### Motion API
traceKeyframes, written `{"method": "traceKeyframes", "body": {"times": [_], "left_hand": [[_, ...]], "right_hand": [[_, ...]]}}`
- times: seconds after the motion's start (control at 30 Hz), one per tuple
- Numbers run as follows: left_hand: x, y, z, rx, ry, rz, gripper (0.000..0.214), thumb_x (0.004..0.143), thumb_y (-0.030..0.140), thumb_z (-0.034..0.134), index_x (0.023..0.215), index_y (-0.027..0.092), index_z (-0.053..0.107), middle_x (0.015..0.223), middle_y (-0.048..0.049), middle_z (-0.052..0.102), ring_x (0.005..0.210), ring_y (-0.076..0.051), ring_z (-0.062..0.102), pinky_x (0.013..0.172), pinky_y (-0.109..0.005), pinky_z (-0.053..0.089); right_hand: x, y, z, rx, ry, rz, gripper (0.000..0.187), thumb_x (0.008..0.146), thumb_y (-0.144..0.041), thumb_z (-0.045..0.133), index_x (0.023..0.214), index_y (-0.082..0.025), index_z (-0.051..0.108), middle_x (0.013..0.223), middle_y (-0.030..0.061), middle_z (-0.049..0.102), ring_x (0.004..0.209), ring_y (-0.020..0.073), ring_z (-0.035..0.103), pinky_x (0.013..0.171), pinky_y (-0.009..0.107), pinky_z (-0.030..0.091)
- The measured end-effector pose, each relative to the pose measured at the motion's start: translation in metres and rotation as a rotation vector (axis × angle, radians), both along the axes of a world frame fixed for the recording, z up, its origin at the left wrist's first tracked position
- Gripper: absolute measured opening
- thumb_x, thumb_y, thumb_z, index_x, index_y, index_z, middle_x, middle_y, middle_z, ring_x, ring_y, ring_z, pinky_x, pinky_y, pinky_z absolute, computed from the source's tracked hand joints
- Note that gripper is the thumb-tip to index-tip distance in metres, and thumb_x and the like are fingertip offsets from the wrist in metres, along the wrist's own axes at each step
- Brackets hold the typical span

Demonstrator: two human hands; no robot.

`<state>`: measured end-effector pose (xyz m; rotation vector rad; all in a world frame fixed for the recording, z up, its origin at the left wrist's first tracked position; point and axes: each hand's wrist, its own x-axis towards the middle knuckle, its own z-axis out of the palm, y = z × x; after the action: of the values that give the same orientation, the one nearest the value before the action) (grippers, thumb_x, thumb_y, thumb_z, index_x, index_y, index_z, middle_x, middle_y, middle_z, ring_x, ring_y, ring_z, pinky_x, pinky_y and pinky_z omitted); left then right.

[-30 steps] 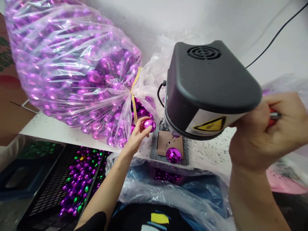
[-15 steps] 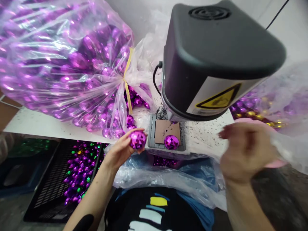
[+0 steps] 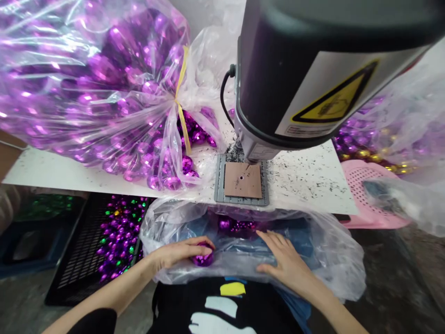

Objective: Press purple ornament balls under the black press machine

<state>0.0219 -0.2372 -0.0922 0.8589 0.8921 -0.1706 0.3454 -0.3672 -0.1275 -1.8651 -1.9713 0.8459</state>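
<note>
My left hand is curled over a shiny purple faceted ball at the near rim of a clear plastic bag in my lap. My right hand lies flat with fingers stretched on the same bag, holding nothing. Several purple balls show inside the bag below the table edge. Above it, the small grey plate with a brown pad under the black machine head stands bare.
A big tied clear bag of purple balls fills the left of the white table. A black crate of purple and green balls sits lower left. A pink perforated basket and another bag of balls are at the right.
The ball on the brown pad is gone. Both hands have dropped from table height to the bag in my lap, the left still holding its purple ball. The view moved closer.
</note>
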Motion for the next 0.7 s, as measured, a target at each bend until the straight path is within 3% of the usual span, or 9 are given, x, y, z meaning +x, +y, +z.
{"method": "traceKeyframes", "body": {"times": [0.1, 0.2, 0.33, 0.43, 0.5, 0.57, 0.63, 0.7], "left_hand": [[-0.001, -0.004, 0.028, -0.214, -0.062, 0.080, 0.042, 0.077, 0.043, 0.079, 0.110, 0.019, 0.072, 0.097, -0.0028, 0.065, 0.086, -0.015, 0.058, 0.079, -0.024, 0.044], [-0.011, -0.003, 0.066, -0.321, -0.163, 0.080, 0.050, 0.078, 0.045, 0.076, 0.117, 0.014, 0.071, 0.093, -0.0057, 0.066, 0.077, -0.013, 0.059, 0.071, -0.021, 0.045], [-0.034, 0.003, 0.121, -0.245, -0.361, -0.014, 0.066, 0.071, 0.052, 0.079, 0.125, 0.016, 0.066, 0.098, -0.0082, 0.067, 0.079, -0.018, 0.059, 0.065, -0.023, 0.046], [-0.037, 0.017, 0.143, -0.071, -0.272, -0.261, 0.070, 0.073, 0.058, 0.079, 0.130, 0.020, 0.063, 0.101, -0.0060, 0.067, 0.079, -0.017, 0.058, 0.065, -0.022, 0.044], [-0.026, 0.032, 0.142, 0.163, -0.098, -0.428, 0.062, 0.082, 0.059, 0.071, 0.132, 0.023, 0.062, 0.106, -0.0042, 0.068, 0.086, -0.018, 0.061, 0.069, -0.022, 0.044], [-0.008, 0.052, 0.128, 0.426, 0.088, -0.519, 0.057, 0.089, 0.057, 0.063, 0.137, 0.026, 0.059, 0.117, -0.0048, 0.069, 0.102, -0.022, 0.063, 0.080, -0.024, 0.047], [0.016, 0.070, 0.103, 0.588, 0.192, -0.580, 0.069, 0.090, 0.057, 0.062, 0.149, 0.025, 0.048, 0.134, -0.0080, 0.066, 0.117, -0.028, 0.062, 0.092, -0.030, 0.048], [0.040, 0.082, 0.065, 0.633, 0.251, -0.711, 0.086, 0.083, 0.059, 0.068, 0.156, 0.024, 0.040, 0.146, -0.0100, 0.059, 0.128, -0.032, 0.058, 0.101, -0.034, 0.047]], "right_hand": [[0.010, -0.011, 0.000, -0.273, 0.059, 0.066, 0.046, 0.089, -0.057, 0.054, 0.109, -0.021, 0.072, 0.091, 0.0081, 0.071, 0.083, 0.0212, 0.066, 0.075, 0.035, 0.054], [0.019, -0.013, 0.037, -0.443, 0.157, 0.140, 0.055, 0.098, -0.054, 0.031, 0.083, -0.020, 0.070, 0.076, 0.0034, 0.067, 0.070, 0.0133, 0.062, 0.068, 0.025, 0.048], [0.030, -0.015, 0.101, -0.603, 0.295, 0.089, 0.054, 0.094, -0.066, 0.036, 0.104, -0.025, 0.071, 0.108, 0.0039, 0.071, 0.101, 0.0169, 0.064, 0.095, 0.027, 0.049], [0.024, -0.013, 0.115, -0.698, 0.350, 0.107, 0.056, 0.091, -0.070, 0.037, 0.103, -0.027, 0.071, 0.107, 0.0032, 0.071, 0.105, 0.0185, 0.062, 0.100, 0.028, 0.048], [0.014, -0.008, 0.110, -0.686, 0.315, 0.132, 0.059, 0.092, -0.070, 0.033, 0.096, -0.025, 0.070, 0.099, 0.0038, 0.070, 0.099, 0.0178, 0.062, 0.098, 0.029, 0.048], [0.004, -0.002, 0.110, -0.653, 0.272, 0.163, 0.061, 0.094, -0.069, 0.028, 0.089, -0.022, 0.066, 0.090, 0.0044, 0.068, 0.092, 0.0166, 0.061, 0.093, 0.029, 0.048], [0.001, -0.001, 0.119, -0.648, 0.268, 0.199, 0.060, 0.095, -0.067, 0.027, 0.087, -0.021, 0.065, 0.090, 0.0047, 0.067, 0.092, 0.0161, 0.061, 0.091, 0.028, 0.049], [0.010, -0.007, 0.135, -0.622, 0.290, 0.212, 0.055, 0.095, -0.065, 0.031, 0.088, -0.024, 0.068, 0.094, 0.0048, 0.068, 0.095, 0.0162, 0.061, 0.091, 0.028, 0.050]]}}
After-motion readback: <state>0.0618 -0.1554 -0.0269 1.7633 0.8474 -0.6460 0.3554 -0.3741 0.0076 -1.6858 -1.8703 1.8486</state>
